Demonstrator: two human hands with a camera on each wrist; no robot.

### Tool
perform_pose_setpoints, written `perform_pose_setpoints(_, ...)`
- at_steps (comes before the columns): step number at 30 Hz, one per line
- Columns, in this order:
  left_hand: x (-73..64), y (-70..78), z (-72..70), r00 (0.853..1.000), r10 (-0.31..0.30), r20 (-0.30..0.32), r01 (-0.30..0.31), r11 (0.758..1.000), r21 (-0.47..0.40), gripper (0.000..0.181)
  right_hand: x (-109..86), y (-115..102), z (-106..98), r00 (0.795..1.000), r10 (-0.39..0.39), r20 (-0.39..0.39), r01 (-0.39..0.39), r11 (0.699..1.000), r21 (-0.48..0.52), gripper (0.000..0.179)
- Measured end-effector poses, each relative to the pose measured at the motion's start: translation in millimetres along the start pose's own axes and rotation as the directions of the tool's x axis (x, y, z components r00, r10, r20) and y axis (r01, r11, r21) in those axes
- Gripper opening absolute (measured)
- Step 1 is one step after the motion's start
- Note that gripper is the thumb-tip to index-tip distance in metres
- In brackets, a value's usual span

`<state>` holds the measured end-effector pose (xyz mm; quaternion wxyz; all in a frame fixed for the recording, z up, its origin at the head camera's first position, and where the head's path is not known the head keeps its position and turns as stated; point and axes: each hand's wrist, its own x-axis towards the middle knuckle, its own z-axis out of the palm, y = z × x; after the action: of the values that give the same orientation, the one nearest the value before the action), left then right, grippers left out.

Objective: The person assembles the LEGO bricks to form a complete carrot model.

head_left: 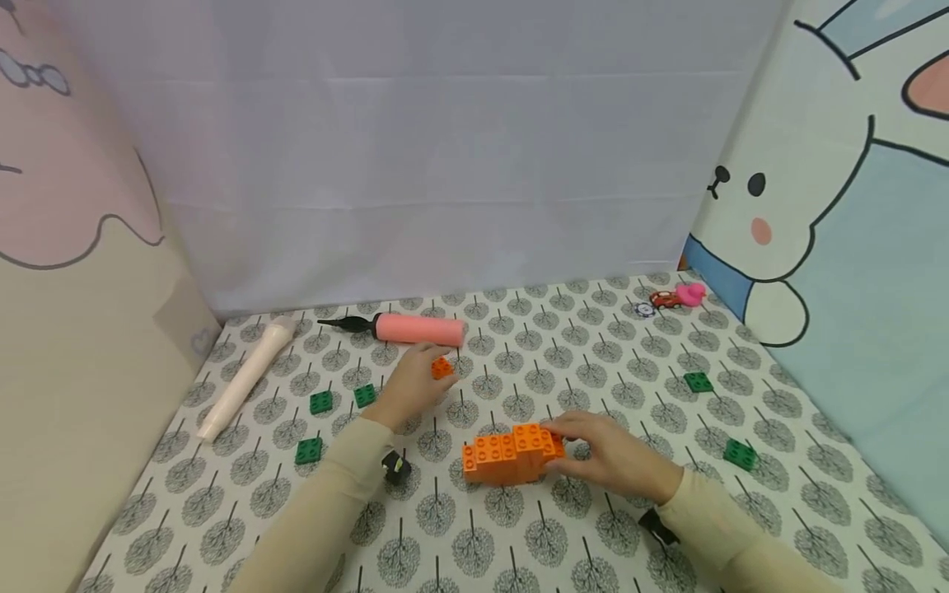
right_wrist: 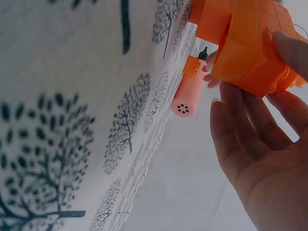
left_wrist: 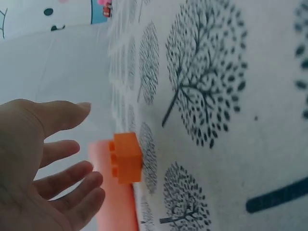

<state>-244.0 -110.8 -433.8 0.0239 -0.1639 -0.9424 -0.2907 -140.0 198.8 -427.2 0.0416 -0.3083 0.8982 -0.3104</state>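
My right hand [head_left: 611,457] grips a stepped block of joined orange toy bricks [head_left: 504,468] by its right end, thumb on one side and fingers on the other. In the right wrist view the joined bricks [right_wrist: 240,48] look raised off the cloth, with their studs turned away. Farther back, my left hand [head_left: 413,385] reaches over a single orange brick [head_left: 441,367]. Its fingers are loosely spread, and the left wrist view shows a gap between them and that brick [left_wrist: 127,159], which stands on the cloth studs up.
Behind the single brick lies a pink balloon pump [head_left: 418,329] with a black nozzle. A cream tube [head_left: 245,383] lies at left. Several green bricks [head_left: 308,450] are scattered on both sides. A red toy car [head_left: 665,300] and pink duck [head_left: 691,294] sit far right, before the curtain.
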Motion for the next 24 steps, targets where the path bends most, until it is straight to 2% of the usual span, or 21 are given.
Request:
perform_pose_setpoints(4, 5.8, -10.1, 2.1, 1.0, -0.008, 0.009, 0.008, 1.0, 0.012, 0.056, 0.3, -1.0, -0.1, 1.0, -0.008, -0.001, 0.008, 1.0, -0.001, 0.058)
perform_pose_setpoints(11, 10.8, -18.4, 7.2, 0.999, -0.04, 0.034, 0.038, 0.998, 0.049, 0.051, 0.2, -1.5, 0.0, 1.0, -0.009, -0.003, 0.009, 1.0, 0.0, 0.057)
perform_pose_setpoints(16, 11.5, -23.9, 9.6, 0.999, -0.03, 0.034, 0.028, 0.998, 0.057, 0.047, 0.0, -1.9, 0.1, 1.0, 0.005, 0.0, -0.005, 1.0, 0.009, 0.057)
perform_pose_setpoints(20, 8.3, -23.7, 6.9, 0.999, -0.01, 0.046, 0.008, 0.999, 0.043, 0.045, 0.4, -1.5, -0.1, 1.0, 0.003, 0.003, -0.003, 1.0, 0.008, 0.058)
perform_pose_setpoints(24, -1.7, -14.9, -0.5, 0.998, 0.023, 0.052, -0.022, 1.0, -0.017, 0.042, 0.1, -1.0, -0.6, 1.0, 0.001, 0.001, -0.001, 1.0, 0.008, 0.058)
